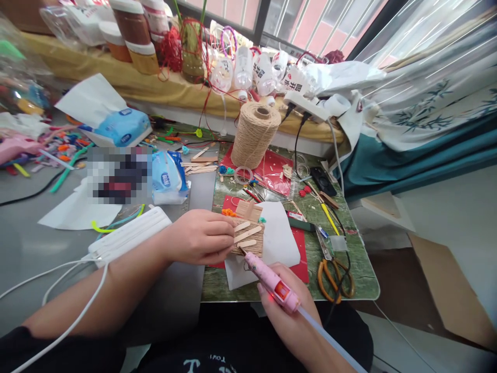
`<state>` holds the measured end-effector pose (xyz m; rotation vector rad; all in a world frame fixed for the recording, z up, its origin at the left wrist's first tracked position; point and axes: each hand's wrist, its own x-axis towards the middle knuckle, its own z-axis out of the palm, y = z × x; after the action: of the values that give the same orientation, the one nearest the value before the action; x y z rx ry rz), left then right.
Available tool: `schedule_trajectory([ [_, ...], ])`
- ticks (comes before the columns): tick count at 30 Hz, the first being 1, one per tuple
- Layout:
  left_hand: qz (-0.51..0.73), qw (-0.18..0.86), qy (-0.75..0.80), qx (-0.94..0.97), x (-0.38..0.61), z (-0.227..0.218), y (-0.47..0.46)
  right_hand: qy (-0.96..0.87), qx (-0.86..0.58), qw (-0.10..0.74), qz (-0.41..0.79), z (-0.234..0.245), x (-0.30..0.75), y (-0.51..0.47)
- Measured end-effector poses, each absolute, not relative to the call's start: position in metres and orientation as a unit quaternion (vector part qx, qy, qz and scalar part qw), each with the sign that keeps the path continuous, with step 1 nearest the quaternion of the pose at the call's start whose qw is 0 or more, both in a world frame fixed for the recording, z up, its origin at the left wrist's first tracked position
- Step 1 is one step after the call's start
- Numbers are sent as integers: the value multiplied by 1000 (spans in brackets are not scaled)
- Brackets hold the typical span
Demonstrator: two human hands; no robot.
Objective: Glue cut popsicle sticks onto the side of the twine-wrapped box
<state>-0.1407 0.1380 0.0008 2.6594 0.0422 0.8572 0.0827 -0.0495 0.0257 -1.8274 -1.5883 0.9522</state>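
My right hand (285, 292) is wrapped around a pink hot glue gun (274, 280), with a long clear glue stick (320, 329) out of its back. The gun's tip is close to the lower edge of a small twine-wrapped craft piece (258, 248). Several pale craft sticks (247, 234) lie slanted across the twine. My left hand (202, 235) is closed at the piece's left edge, its fingertips partly hidden. Above the twine part stands a flat wooden section (248, 209), with orange (229, 212) and teal (262, 220) bits beside it. White paper (277, 233) lies underneath.
A large twine spool (256, 135) stands behind. Orange-handled scissors (330, 272) lie at right, near a yellow-handled tool (330, 217) and black cables. A white power bank-like block (134, 233), wipes pack (167, 176) and loose sticks (200, 167) are at left. Jars and bottles line the sill.
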Motion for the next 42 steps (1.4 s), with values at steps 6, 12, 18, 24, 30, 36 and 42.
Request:
schedule_trajectory([
  [6, 299, 133, -3, 945, -140, 2, 138, -576, -689, 255, 357, 24, 83, -49],
  [12, 286, 102, -1, 953, -139, 6, 135, -571, -691, 251, 365, 23, 82, -49],
  [18, 302, 33, -20, 952, -138, 6, 133, -556, -700, 236, 381, 22, 82, -51],
  [24, 321, 4, -27, 947, -137, 4, 135, -548, -705, 234, 384, 23, 82, -50],
  [30, 322, 19, -31, 946, -136, 4, 136, -548, -707, 234, 380, 22, 84, -51],
  [36, 322, 17, -29, 946, -136, 3, 136, -558, -703, 236, 372, 19, 83, -51],
  [42, 331, 24, -26, 943, -135, 6, 135, -566, -693, 247, 372, 21, 81, -47],
])
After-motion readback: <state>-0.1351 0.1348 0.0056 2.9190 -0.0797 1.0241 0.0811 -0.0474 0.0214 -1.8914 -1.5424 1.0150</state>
